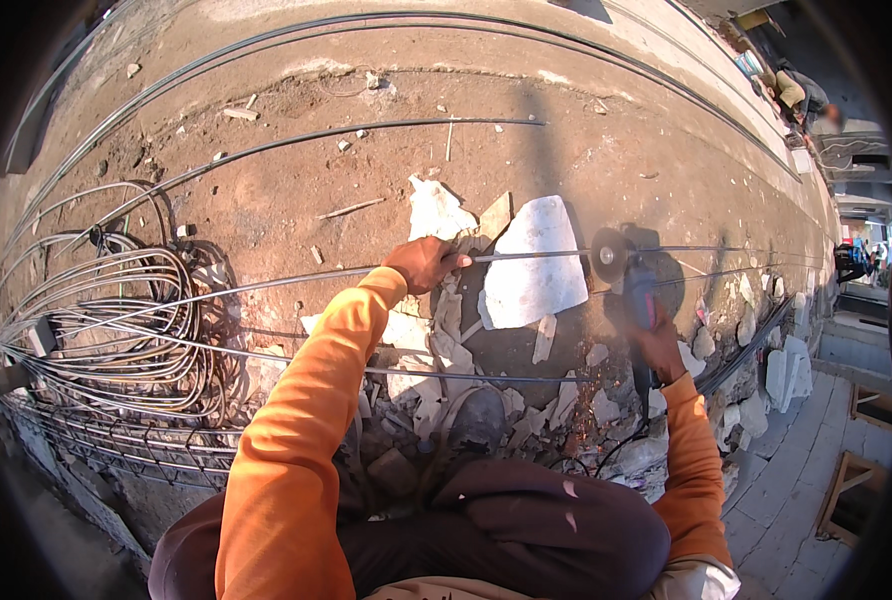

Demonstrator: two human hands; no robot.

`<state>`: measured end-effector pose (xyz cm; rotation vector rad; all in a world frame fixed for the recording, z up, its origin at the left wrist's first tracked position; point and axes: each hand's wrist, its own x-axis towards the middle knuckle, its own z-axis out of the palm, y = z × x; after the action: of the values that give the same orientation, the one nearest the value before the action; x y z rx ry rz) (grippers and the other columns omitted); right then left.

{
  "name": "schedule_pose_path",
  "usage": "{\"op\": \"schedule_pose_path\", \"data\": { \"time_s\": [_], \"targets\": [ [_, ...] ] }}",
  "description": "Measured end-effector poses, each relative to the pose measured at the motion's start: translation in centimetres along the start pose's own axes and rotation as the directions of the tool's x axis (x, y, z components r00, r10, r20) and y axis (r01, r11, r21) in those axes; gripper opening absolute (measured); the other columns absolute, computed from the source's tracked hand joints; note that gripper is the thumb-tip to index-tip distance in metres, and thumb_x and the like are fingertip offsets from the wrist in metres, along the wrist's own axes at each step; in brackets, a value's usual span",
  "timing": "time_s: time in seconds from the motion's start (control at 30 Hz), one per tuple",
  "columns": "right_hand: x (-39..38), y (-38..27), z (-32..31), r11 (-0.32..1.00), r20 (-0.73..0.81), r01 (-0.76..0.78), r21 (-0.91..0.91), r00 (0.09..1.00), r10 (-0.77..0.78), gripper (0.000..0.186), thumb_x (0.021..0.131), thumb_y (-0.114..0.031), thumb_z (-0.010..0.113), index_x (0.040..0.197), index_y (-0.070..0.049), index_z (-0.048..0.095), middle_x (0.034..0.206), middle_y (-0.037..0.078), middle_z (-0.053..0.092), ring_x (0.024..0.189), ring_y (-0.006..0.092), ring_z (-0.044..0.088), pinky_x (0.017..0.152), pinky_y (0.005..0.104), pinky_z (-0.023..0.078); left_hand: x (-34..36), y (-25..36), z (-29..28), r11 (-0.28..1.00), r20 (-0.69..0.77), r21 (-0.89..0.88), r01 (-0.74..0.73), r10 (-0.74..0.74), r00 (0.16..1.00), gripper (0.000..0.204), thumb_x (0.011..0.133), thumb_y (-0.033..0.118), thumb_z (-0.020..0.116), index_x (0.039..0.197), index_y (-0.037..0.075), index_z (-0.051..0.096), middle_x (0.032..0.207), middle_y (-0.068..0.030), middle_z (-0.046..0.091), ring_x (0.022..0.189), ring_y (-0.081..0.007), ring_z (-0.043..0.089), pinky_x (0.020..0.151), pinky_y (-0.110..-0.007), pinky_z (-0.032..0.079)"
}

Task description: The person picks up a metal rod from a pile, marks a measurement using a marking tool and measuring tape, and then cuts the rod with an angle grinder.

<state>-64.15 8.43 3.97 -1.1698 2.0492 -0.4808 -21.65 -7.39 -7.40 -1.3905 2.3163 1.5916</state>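
A thin steel rod held by one hand, an angle grinder in the other
The left grip (424, 266) is curled closed around the slim, dark steel rod (541, 256), which runs across a flat white slab (538, 285) to the rim of the round grinding disc (608, 255), though actual contact cannot be told; the right grip (658, 345) is wrapped around the blurred angle grinder (646, 300), with orange sparks (588, 412) below; jagged white rubble (436, 208) edges the slab and crowds the near side by a scuffed boot (476, 420), looped wire (116, 330) fills the left, and dusty brown ground (366, 220) leaves wider room beyond the slab
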Motion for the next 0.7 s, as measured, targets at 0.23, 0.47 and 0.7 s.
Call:
{"op": "schedule_pose_path", "data": {
  "time_s": [0.23, 0.47, 0.7],
  "targets": [
    [-0.2, 0.2, -0.2, 1.0, 0.005, -0.028, 0.006, 1.0, 0.028, 0.06, 0.073, -0.017, 0.078, 0.127, 0.0, 0.059, 0.105, 0.009, 0.068, 0.095, 0.0221, 0.063, 0.088, 0.035, 0.051, -0.6, 0.5, 0.3, 0.998, -0.062, 0.063, 0.01, -0.006, 0.998, 0.064, 0.104, 0.062, 0.048, 0.104, 0.003, 0.073, 0.091, -0.0231, 0.071, 0.09, -0.0422, 0.068, 0.085, -0.052, 0.051],
    [0.4, 1.0, -0.4, 1.0, 0.032, -0.021, 0.017, 0.999, 0.02, 0.062, 0.073, -0.016, 0.078, 0.13, 0.001, 0.06, 0.108, 0.009, 0.07, 0.097, 0.0231, 0.065, 0.089, 0.0354, 0.052, -0.8, -0.1, 1.0, 0.987, -0.155, 0.154, -0.046, 0.071, 0.985, 0.059, 0.105, 0.059, 0.046, 0.109, 0.008, 0.075, 0.092, -0.0233, 0.073, 0.094, -0.0439, 0.069, 0.087, -0.053, 0.052],
    [0.4, 0.2, -0.3, 1.0, 0.016, -0.017, 0.012, 1.0, 0.016, 0.06, 0.073, -0.015, 0.077, 0.129, 0.0, 0.061, 0.104, 0.009, 0.071, 0.094, 0.0228, 0.066, 0.088, 0.0355, 0.052, -0.9, 0.1, 1.1, 0.983, -0.166, 0.181, -0.033, 0.064, 0.984, 0.059, 0.105, 0.06, 0.044, 0.11, 0.01, 0.075, 0.09, -0.0213, 0.073, 0.093, -0.0427, 0.07, 0.086, -0.052, 0.053]
  ]
}}
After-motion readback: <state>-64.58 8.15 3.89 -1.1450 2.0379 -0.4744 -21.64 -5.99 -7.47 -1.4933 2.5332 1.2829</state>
